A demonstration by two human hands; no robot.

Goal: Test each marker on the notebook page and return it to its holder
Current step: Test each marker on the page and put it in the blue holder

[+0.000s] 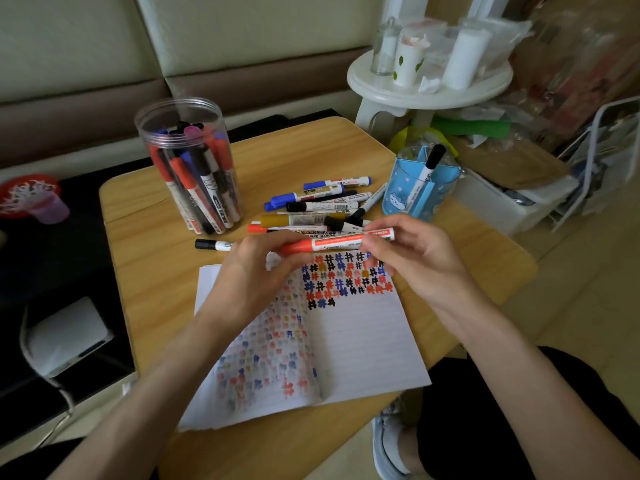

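Trouble ahead: left hand and right hand both clamp the red marker; a jerked cap could streak the notebook.

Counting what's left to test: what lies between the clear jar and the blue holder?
A loose pile of markers lies on the table between the clear jar and the blue holder, seen in the head view: blue, black, red and one mustard-coloured.

A wooden table stands before a cream-and-brown padded wall; a white round stand sits beyond its far right corner.
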